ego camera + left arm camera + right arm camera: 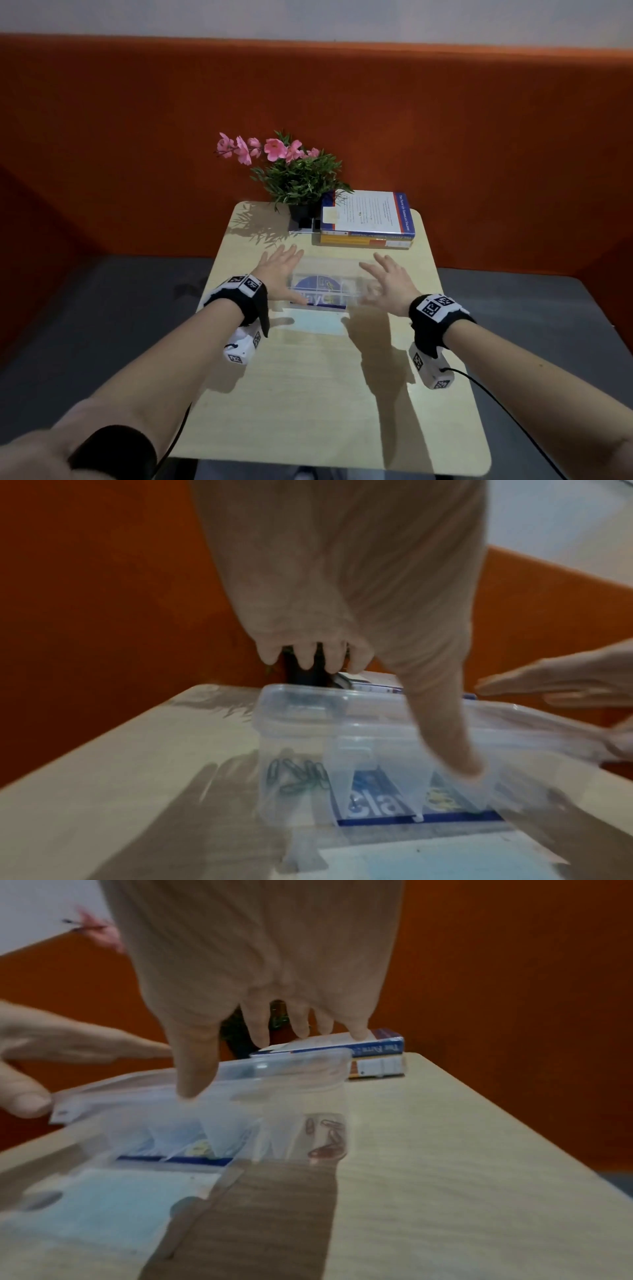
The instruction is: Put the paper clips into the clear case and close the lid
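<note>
The clear case (325,277) stands mid-table between my two hands, its lid lying over it and blurred. Green paper clips (298,775) lie inside its left end, and brownish paper clips (325,1137) lie inside its right end. My left hand (279,270) is at the left end of the case (301,723), fingers straight and spread, with its thumb reaching down onto the front. My right hand (387,281) hovers at the right end of the case (291,1069), fingers spread and its thumb tip touching the lid. Neither hand holds anything. I cannot tell whether the lid is latched.
A blue printed card (322,299) and a pale blue sheet (315,323) lie under and in front of the case. A potted plant (294,178) and stacked books (368,219) stand at the far edge of the small wooden table (308,394). Orange partitions surround it.
</note>
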The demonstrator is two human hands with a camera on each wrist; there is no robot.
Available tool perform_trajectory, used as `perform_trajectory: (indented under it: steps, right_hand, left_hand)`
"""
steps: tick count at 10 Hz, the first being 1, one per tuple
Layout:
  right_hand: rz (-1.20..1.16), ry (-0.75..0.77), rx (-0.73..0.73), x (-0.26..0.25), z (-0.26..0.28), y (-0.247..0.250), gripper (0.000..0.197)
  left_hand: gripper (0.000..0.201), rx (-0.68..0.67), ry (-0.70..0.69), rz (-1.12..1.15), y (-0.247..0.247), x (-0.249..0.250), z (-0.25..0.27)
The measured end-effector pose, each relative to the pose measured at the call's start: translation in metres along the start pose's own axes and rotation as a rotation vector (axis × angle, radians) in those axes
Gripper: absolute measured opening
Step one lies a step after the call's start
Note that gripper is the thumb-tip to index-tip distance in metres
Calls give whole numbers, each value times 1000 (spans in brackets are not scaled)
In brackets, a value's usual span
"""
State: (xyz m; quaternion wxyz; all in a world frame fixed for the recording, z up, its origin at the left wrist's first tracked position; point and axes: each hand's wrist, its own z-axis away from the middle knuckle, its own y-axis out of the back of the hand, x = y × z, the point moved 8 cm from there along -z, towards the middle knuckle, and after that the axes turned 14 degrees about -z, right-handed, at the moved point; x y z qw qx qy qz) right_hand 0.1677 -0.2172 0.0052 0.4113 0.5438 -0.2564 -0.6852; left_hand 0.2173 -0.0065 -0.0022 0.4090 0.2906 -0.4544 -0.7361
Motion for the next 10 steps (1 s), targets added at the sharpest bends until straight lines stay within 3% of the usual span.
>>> perform_trajectory:
  steps: [1,2,4,6,8,9,10]
  right_hand:
    - [141,-1,-98,-4,-1,-12,93]
    - [137,-12,-101,-4,-6,-9,96]
    - [382,9,-50,-5,-15,-4,103]
    - [410,32,-71,-9,-21,-6,97]
    - [406,41,-44,-8,-20,-7,93]
    - [418,39,-13,-6,-18,-9,95]
    - [333,0,15,-4,-12,-14,90]
  left_hand:
    - [116,-91,-22,-101,-3,5,-4]
    - [112,-88,3,-181,2,7,-7]
    - [103,-92,-13,-248,7,12,-10]
    - [96,-122,-16,-366,6,21,-14]
    - [90,-59,21,-358,6,22,-13]
    - [99,-24,13,-330,6,17,-15]
    - [111,-83,61,-208,4,12,-7]
